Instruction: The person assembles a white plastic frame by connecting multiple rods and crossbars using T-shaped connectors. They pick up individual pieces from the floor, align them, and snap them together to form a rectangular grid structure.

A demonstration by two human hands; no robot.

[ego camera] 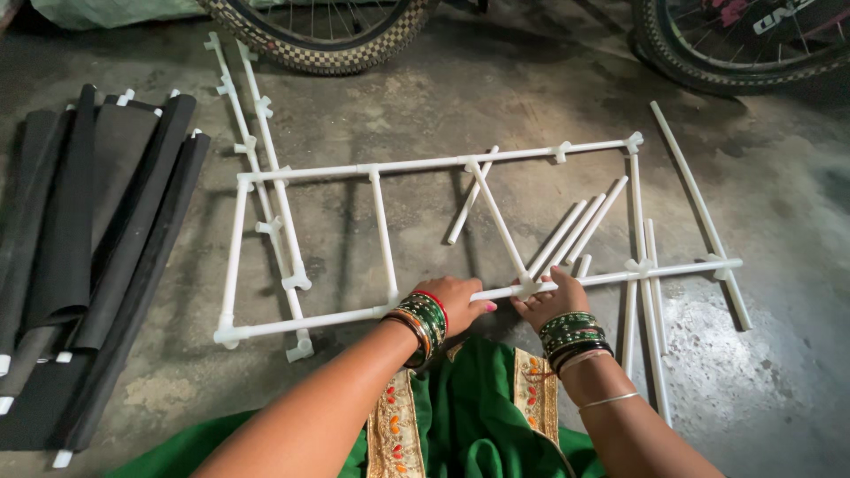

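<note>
Your left hand and right hand each closed around the near rod of the white pipe frame lying on the concrete floor, beside 1 connector.

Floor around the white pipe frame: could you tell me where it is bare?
Bare concrete lies between the black fabric panels and the pipe frame, and beyond the frame toward the bicycle tyre. Loose pipes crowd the right, beyond the right hand.
</note>
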